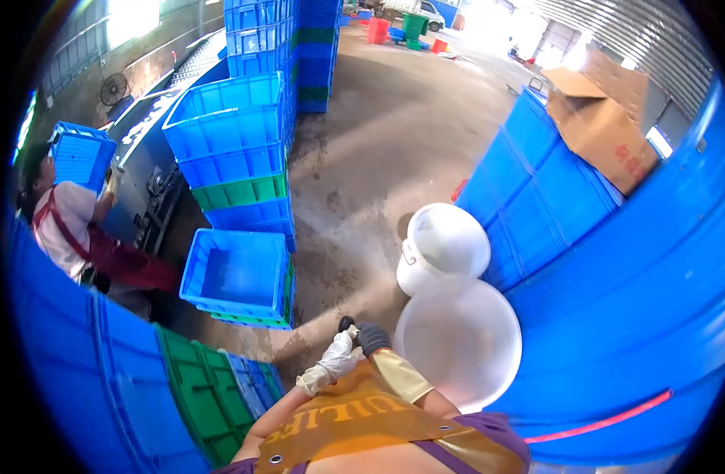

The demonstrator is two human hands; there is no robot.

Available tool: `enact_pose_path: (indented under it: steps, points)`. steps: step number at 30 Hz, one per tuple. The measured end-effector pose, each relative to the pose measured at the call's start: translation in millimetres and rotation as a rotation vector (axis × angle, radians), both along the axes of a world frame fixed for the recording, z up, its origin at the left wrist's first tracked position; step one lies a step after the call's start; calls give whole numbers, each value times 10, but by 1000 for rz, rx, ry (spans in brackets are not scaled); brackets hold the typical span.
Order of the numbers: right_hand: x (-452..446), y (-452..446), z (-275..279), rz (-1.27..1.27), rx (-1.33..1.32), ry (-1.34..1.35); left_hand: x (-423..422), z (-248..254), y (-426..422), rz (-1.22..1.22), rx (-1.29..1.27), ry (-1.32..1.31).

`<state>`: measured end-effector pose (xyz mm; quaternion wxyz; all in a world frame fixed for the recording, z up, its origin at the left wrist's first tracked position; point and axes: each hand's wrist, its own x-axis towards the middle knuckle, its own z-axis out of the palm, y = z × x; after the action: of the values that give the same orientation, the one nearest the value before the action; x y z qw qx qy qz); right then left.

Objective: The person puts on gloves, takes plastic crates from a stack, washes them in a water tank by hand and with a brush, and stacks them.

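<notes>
My left hand (pixel 338 360), in a white glove, is closed and meets my right hand in front of my brown apron (pixel 354 401). A dark grey glove covers my right hand (pixel 372 338), with a pale cuff (pixel 402 374) running up the forearm. Its fingers are curled toward the left hand. What lies between the fingers is too small to make out. A small black shape (pixel 345 323) shows just beyond the hands. Close on the right stands a large white tub (pixel 511 347), with a white bucket (pixel 404 274) behind it.
Blue and green crates (pixel 244 192) stand stacked ahead left, with a lower stack topped by a blue crate (pixel 282 272) nearer me. A co-worker (pixel 72 217) holds a blue crate (pixel 82 158) beside a machine (pixel 153 178). A cardboard box (pixel 607 134) rests on large blue containers (pixel 528 189).
</notes>
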<state>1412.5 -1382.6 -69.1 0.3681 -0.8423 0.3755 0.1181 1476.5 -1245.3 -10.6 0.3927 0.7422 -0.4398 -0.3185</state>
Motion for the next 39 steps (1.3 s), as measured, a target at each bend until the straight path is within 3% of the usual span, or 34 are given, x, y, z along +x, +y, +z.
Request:
enact_pose_path:
  steps: [2,4,6,7,8,10,12,14,16,18,20,22,24,25,28,30,34,36,39]
  points:
    - [271,-257,-196,-61,-152,-278,286,264,-285,-35,-54,134]
    - [628,-603,114,-2,-123,-165,653,-216,-666,-26,-77,70]
    - [953,-1014,503,51,94,-83,935,134,-1076,53,9,164]
    - [1108,-1208,368,-1,2,-143,1092,254,-1284,87,48,241]
    - [1248,-1328,208,-51,-82,-197,1252,268,-1437,86,112,201]
    - [1489,-1661,372,-86,-89,-259,1575,81,-1776,-19,-33,191]
    - [1669,-1904,631,-98,-70,-202,1786,-61,-2053,70,-8,216]
    - [1898,-2123,582,-49,-60,-233,2120,-12,-2144,-377,-7,-345]
    - [2051,-2198,888,-13,-102,-176,2301,-411,-2449,143,162,594]
    - [2193,-2354,950,74,-152,-251,2461,-809,-2540,14,-200,12]
    - [2391,-2534,718,138,-193,-232,2709,-1577,-2843,245,-421,1066]
    - [2569,-2808,436,114,-200,-236,2915,-1508,-3032,222,-326,775]
    - [2852,-3099,511,134,-165,-161,3081,-1090,-3204,205,-191,442]
    - [2925,-3244,593,171,-140,-165,3176,-933,-3346,128,-300,78]
    - [3276,-3681,479,181,-176,-72,3488,-690,-3849,51,-358,-355]
    - [3473,-3952,467,205,-217,50,3673,-764,-4265,236,-40,695]
    - [4016,-4476,223,166,-161,-131,3962,-905,-4903,258,-98,843]
    - [4267,-4774,-631,30,159,-194,4163,-844,-5060,247,-98,807]
    - [4647,-4812,-809,432,-430,295,4421,-769,-5176,273,-105,736]
